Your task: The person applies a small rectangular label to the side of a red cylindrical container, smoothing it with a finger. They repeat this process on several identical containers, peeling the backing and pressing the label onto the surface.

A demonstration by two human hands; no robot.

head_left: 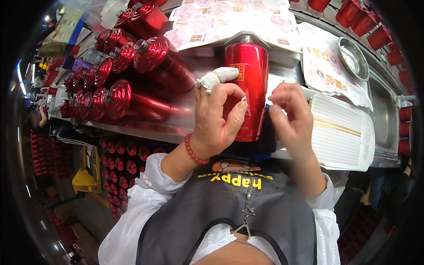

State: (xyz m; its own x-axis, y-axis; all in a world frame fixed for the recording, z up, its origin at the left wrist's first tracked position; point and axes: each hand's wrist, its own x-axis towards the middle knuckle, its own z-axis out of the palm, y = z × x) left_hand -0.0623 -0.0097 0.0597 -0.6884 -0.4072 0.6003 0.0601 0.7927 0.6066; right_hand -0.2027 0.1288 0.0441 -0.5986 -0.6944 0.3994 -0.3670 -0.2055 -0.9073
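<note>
A glossy red bottle (255, 88) with a gold label lies in front of me, its base toward me and its far end against a dark angular holder (247, 39). My left hand (219, 115) is over the bottle's left side, thumb and forefinger pinching a small scrap of clear film (245, 102). White cloth covers (219, 77) sit on some of that hand's fingers, and a red bead bracelet (194, 151) circles the wrist. Just right of the bottle, my right hand (289, 110) is raised with bent fingers. Motion smears it, and I see nothing certain in its grasp.
Several red bottles (152, 55) lie stacked on the left of the metal bench. Printed label sheets (234, 20) cover the back. On the right are a round metal dish (353, 57), a striped white sheet (338, 132) and a metal basin (384, 115). More bottles (119, 163) stand below left.
</note>
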